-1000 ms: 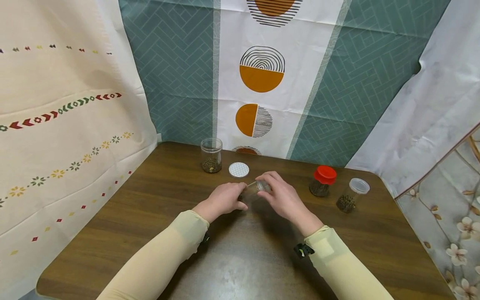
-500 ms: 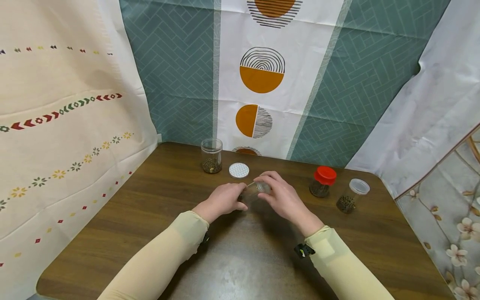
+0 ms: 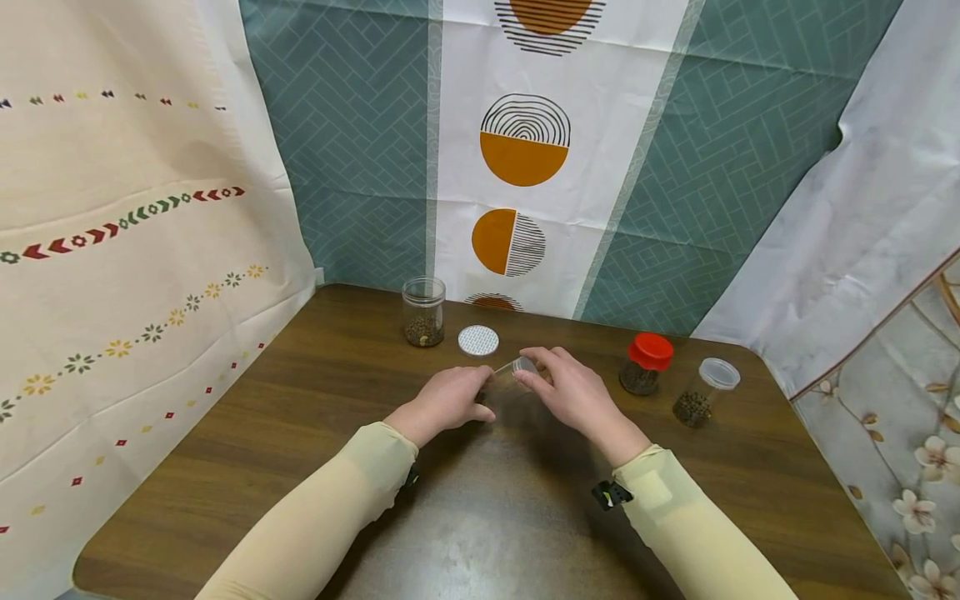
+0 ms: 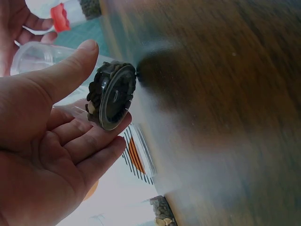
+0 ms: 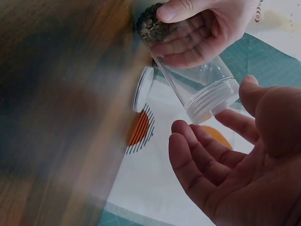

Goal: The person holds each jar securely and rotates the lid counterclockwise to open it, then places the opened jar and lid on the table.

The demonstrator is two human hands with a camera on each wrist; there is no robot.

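My left hand (image 3: 446, 396) grips a clear jar (image 5: 176, 84) by its lower part, thumb on one side and fingers on the other. The jar leans over to the right above the table, and small dark pellets (image 4: 101, 94) lie at its bottom. A translucent white lid (image 5: 214, 101) caps its upper end. Around that lid my right hand (image 3: 566, 387) is spread, its thumb right at the rim and its fingers loosely bent. In the right wrist view most of its fingertips stand apart from the lid.
An uncovered jar of pellets (image 3: 423, 317) stands at the back left, beside a flat white lid (image 3: 477, 340). To the right are a red-capped jar (image 3: 640, 377) and a clear-capped jar (image 3: 693, 404). All stand on the brown wooden table (image 3: 480, 517), with cloth hanging behind.
My right hand has drawn back slightly to the right, its fingers covering less of the jar's lid. My left hand and the jar have stayed about where they were.
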